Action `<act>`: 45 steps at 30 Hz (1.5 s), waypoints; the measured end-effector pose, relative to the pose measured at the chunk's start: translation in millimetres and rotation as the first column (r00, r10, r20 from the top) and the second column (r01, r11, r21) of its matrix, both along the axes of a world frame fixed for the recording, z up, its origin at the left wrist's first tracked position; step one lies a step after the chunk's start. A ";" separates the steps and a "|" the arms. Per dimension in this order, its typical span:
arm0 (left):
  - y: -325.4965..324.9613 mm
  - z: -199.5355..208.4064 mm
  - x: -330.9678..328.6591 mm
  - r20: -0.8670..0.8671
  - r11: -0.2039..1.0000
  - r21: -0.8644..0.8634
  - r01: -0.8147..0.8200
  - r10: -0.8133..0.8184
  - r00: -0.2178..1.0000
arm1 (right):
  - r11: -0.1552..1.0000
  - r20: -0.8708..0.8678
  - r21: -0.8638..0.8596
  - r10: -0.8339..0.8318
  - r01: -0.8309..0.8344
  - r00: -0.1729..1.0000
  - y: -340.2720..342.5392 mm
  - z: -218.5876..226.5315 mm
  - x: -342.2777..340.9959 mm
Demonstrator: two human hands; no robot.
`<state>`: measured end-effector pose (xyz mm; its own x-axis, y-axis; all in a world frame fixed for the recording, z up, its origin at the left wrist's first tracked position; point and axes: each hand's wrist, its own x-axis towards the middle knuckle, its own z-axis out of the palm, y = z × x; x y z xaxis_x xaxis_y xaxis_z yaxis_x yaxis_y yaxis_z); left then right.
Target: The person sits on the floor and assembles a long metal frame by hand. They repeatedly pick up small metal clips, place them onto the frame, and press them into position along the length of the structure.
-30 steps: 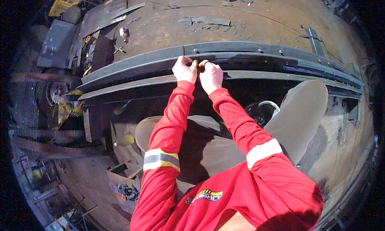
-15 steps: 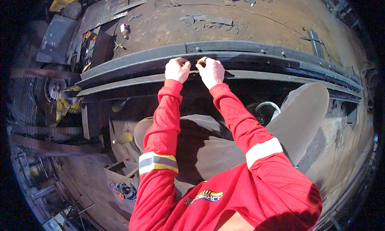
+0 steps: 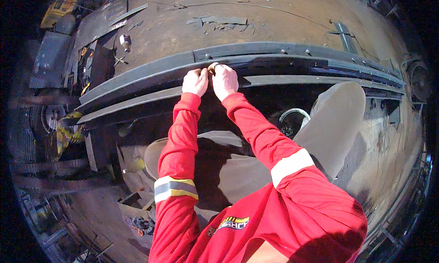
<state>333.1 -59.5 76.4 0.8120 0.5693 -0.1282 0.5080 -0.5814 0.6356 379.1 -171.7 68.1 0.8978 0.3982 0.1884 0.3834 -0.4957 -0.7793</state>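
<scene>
Long, dark-grey, apparently channel-shaped metal beam [image 3: 137, 73] lies crosswise under both hands. Handling (est.): heavy, stiff, not fragile; edges poss. sharp. Rec. grip: both hands well apart, either side of mid-length. Appearance: matt, straight-edged, dark inside; small silvery bolts [image 3: 307, 53] along far side. L hand [image 3: 195, 82], R hand [image 3: 224, 81]: fingers curled, tips close tog.; can't tell if pinching anything.

The brown floor [image 3: 283, 31] is brightly lit; toward its far edge, scraps [image 3: 224, 20] are strewn; at its dim left, perhaps, machinery [image 3: 53, 118].
</scene>
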 end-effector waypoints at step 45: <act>-13.1 -19.7 11.7 0.226 0.933 0.275 -0.231 0.171 0.959 | 0.982 -0.548 0.170 0.164 -0.083 0.820 -10.0 0.3 32.1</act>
<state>344.8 -72.6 56.7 0.6681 0.7108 0.2200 0.5175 -0.6563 0.5491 411.2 -181.6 68.4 0.8101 0.5206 -0.2697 -0.0851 -0.3507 -0.9326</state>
